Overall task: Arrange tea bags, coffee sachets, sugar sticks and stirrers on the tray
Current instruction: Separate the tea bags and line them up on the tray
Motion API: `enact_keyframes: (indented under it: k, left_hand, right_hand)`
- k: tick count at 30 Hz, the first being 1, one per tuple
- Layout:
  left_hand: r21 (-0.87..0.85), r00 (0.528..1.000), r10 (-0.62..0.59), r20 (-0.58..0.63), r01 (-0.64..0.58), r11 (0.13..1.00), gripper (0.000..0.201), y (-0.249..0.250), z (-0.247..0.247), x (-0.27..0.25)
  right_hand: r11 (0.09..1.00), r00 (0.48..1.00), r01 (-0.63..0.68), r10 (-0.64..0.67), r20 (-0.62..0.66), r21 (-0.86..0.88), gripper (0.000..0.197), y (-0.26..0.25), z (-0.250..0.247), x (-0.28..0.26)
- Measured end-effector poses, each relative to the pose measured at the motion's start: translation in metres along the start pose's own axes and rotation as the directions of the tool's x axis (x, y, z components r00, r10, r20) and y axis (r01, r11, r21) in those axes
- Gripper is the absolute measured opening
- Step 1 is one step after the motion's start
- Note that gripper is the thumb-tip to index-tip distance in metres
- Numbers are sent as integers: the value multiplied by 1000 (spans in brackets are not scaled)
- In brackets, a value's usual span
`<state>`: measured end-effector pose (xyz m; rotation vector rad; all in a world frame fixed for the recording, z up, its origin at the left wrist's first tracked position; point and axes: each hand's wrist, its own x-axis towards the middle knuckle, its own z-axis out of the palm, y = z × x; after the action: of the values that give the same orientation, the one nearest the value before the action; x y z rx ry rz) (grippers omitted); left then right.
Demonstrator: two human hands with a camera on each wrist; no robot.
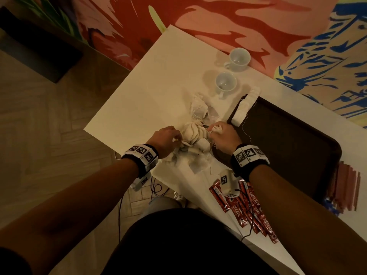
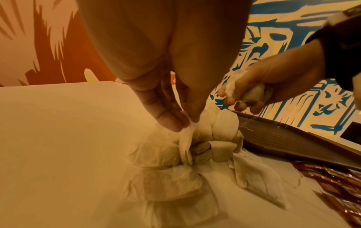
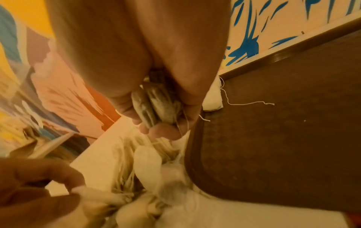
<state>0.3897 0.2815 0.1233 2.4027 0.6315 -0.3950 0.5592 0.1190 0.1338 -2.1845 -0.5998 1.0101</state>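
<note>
Several tea bags (image 3: 156, 106) sit clenched in the right hand (image 1: 222, 135) beside the tray (image 1: 297, 139); the left hand (image 1: 166, 138) pinches one from the tangled heap (image 2: 175, 154) beneath its fingertips, best lifted slowly so strings slip free.

A white table (image 1: 139, 92) stands on herringbone wood floor (image 1: 39, 126) beside a painted mural wall (image 1: 218, 20).

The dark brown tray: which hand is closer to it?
The right. The right hand, gripping tea bags, hovers at the rectangular dark brown tray's near corner. The left hand pinches a tea bag across the pile, farther away.
</note>
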Motion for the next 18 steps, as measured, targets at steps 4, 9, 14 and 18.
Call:
enact_keyframes:
  k: [4, 9, 14, 18]
  left_hand:
    - [-37, 1000, 12, -5, -12, 999, 12, 4, 2, 1]
    - [-48, 1000, 24, -18, -25, 999, 11, 8, 2, 1]
    - [-78, 999, 43, -14, -44, 996, 10, 13, -4, 0]
    - [-151, 996, 80, -38, -85, 985, 8, 20, -12, -2]
  right_hand:
    - [974, 999, 17, -8, 40, -226, 21, 17, 9, 3]
    - [974, 995, -59, 74, 62, -218, 38, 29, 11, 0]
    - [909, 984, -75, 134, 117, -410, 20, 30, 12, 1]
    - [904, 989, -66, 115, 91, -423, 22, 21, 6, -5]
